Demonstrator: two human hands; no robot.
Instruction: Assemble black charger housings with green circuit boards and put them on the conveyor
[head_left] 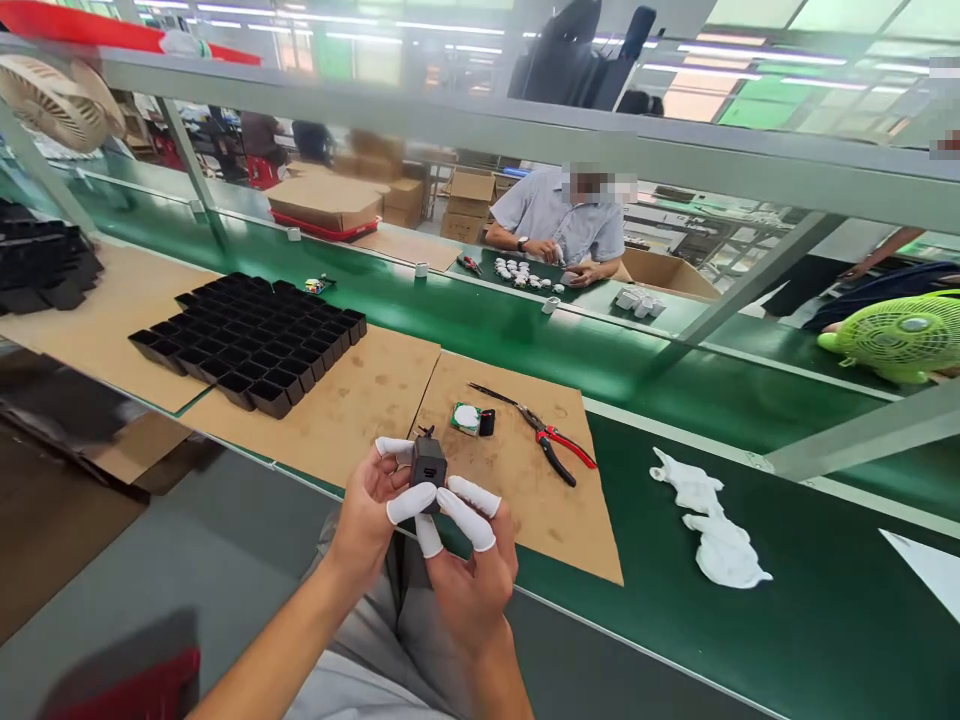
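Between my two hands is a small black plastic housing [430,462] with a port-like slot on the side facing me. My left hand [375,500] grips it from the left with thumb and fingers, which wear white finger cots. My right hand [471,540], also in finger cots, presses its fingertips to the lower right of the housing. Beyond them on the cardboard lies a small green circuit board [466,418] with a white round patch and a black piece beside it. Long-nose pliers [541,432] with red and black handles lie to the right, jaws slightly apart.
Rows of open black housings [255,340] stand on cardboard [390,375] to the left. White crumpled gloves [716,520] lie at right on the green bench. A green fan [907,335] stands far right. Opposite, a person [559,220] handles small white parts.
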